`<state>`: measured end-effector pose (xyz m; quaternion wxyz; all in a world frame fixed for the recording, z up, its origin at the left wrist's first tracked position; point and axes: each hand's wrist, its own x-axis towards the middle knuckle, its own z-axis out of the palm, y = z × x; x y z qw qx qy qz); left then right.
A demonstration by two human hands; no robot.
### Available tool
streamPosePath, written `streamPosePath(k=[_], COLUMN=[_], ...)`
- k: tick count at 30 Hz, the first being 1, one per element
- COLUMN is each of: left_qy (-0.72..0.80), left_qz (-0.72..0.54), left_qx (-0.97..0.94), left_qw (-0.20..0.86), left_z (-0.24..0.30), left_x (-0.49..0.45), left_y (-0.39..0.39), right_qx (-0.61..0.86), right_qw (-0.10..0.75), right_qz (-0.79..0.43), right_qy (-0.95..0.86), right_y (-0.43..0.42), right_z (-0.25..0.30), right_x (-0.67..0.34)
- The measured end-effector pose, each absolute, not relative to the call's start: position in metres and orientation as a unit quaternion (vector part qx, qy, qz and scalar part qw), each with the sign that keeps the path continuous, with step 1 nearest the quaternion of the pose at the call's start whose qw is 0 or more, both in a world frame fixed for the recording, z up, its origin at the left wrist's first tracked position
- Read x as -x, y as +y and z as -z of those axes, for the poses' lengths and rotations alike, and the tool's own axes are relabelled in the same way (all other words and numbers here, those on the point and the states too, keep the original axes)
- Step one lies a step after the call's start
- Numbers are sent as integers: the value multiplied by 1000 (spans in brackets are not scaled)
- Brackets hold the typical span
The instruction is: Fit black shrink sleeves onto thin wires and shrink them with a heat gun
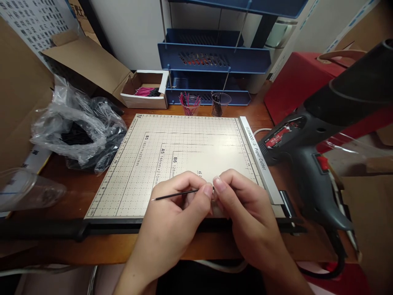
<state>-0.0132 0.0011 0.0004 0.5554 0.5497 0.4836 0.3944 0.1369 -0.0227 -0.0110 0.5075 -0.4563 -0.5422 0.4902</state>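
Note:
A thin black wire (pixel 175 194) with a bare silvery tip at its left end lies between the thumb and fingers of my left hand (pixel 181 209). Its other end disappears between my fingertips. My right hand (pixel 245 205) is closed in a pinch right beside the left thumb, at that hidden end. A tiny dark bit shows between the two thumbs, too small to name. Both hands are above the front part of a cream paper cutter board (pixel 129 180) printed with grid lines and paper sizes.
Behind the board stand a clear cup of pink and black wires (pixel 189 107), a cup of dark pieces (pixel 220 107) and a white box (pixel 144 102). A heat gun (pixel 310 164) stands at right. Plastic bags (pixel 80 131) and a clear cup (pixel 27 190) lie left. The cutter's black handle (pixel 43 229) runs along the front.

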Motion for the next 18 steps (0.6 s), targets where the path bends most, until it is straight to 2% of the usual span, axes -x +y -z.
streamPosePath(k=[18], left_qy=[424], left_qz=[-428], left_qx=[-524], left_qw=[602], left_z=[-7], left_x=[12], left_y=[0], right_qx=[456], right_qw=[513], right_qz=[-507], right_qy=[-520], right_y=[-26], right_z=[12], right_x=[-138])
